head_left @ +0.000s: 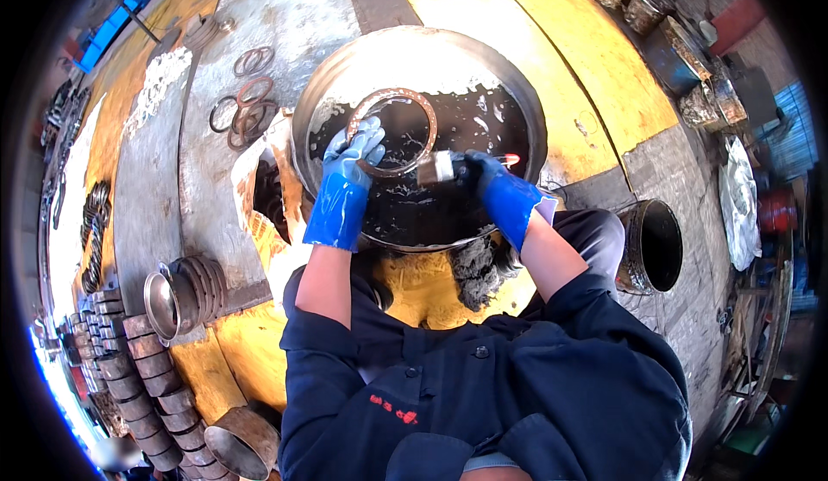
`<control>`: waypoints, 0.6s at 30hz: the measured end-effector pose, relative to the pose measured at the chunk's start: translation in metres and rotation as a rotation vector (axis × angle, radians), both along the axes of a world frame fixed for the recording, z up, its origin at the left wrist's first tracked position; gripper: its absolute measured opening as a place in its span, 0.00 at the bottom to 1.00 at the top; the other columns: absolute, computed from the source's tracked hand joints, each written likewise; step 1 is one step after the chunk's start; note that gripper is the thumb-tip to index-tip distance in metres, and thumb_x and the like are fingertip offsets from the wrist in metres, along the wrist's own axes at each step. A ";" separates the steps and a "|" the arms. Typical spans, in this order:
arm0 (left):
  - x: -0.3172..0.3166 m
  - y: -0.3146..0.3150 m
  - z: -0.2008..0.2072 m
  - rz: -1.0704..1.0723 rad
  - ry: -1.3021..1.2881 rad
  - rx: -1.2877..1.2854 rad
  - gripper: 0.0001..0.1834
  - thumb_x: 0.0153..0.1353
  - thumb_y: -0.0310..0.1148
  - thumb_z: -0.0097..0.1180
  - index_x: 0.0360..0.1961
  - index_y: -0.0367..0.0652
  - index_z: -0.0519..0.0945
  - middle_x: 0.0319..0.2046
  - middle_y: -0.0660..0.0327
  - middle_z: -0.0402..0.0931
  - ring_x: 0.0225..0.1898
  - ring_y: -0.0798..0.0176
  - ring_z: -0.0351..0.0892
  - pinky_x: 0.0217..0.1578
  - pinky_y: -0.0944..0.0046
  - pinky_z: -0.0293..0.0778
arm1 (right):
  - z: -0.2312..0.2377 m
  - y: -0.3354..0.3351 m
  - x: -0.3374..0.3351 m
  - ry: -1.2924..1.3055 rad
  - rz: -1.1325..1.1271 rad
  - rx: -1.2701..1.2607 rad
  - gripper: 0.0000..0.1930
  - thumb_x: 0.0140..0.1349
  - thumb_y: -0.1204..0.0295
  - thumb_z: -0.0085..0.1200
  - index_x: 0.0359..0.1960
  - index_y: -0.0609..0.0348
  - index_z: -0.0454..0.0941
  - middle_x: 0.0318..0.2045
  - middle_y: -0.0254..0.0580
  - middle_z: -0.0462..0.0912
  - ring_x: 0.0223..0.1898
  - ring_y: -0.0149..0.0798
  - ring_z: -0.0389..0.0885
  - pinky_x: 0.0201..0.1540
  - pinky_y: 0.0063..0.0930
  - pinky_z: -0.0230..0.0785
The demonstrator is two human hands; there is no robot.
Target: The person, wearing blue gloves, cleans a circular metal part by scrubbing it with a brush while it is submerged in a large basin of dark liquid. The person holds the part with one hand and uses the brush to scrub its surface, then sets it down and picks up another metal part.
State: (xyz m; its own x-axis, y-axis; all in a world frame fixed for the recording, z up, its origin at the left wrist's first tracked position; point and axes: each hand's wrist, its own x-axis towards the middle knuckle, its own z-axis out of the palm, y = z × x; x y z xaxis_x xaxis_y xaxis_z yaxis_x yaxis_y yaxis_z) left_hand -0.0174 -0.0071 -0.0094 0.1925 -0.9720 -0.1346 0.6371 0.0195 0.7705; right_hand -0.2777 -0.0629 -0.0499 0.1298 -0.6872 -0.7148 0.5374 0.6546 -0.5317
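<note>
In my left hand (352, 155), which wears a blue rubber glove, is a flat metal ring (430, 128) with a brownish, spotted face. The fingers are closed on the ring's left side. My right hand (483, 175), gloved the same way, grips a flat brush (438, 168) with a pale band and a red-tipped handle. Its bristles point left, close to the ring's lower right edge; whether they touch is unclear. Both hands are over a wide round metal basin (538, 123) of dark liquid, with pale froth or glare at its far side.
Left of the basin stands an open sack (247, 184) with dark contents. Several loose rings (253, 93) lie beyond it. A dirty bucket (634, 252) is tipped at my right. Stacked metal cylinders (142, 369) and ribbed metal parts (203, 283) are at the left; cans (642, 11) line the far right.
</note>
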 end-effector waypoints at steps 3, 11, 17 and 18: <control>0.003 0.007 0.004 0.073 0.022 0.070 0.10 0.68 0.31 0.55 0.49 0.46 0.78 0.56 0.55 0.77 0.54 0.56 0.80 0.46 0.59 0.80 | 0.007 0.030 0.010 0.171 0.184 -0.157 0.13 0.62 0.63 0.58 0.45 0.55 0.80 0.31 0.38 0.83 0.28 0.34 0.79 0.32 0.30 0.76; -0.002 0.002 0.003 0.025 0.070 0.045 0.10 0.69 0.33 0.54 0.49 0.47 0.78 0.57 0.53 0.76 0.56 0.52 0.78 0.50 0.54 0.78 | 0.034 0.062 -0.038 1.257 0.788 -0.775 0.14 0.60 0.57 0.57 0.40 0.50 0.84 0.35 0.44 0.86 0.40 0.46 0.85 0.46 0.35 0.75; -0.008 -0.001 0.005 0.029 0.080 0.065 0.10 0.69 0.33 0.54 0.49 0.47 0.78 0.57 0.52 0.76 0.56 0.51 0.78 0.53 0.51 0.77 | 0.012 0.069 -0.045 1.503 0.726 -1.060 0.16 0.58 0.58 0.59 0.47 0.45 0.81 0.43 0.45 0.84 0.45 0.50 0.82 0.49 0.41 0.75; -0.008 0.000 0.005 0.046 0.082 0.084 0.10 0.69 0.33 0.55 0.49 0.46 0.78 0.57 0.52 0.76 0.57 0.51 0.78 0.53 0.51 0.76 | 0.011 0.072 -0.043 1.551 0.748 -1.027 0.15 0.58 0.59 0.58 0.46 0.45 0.82 0.42 0.44 0.84 0.45 0.49 0.82 0.48 0.40 0.75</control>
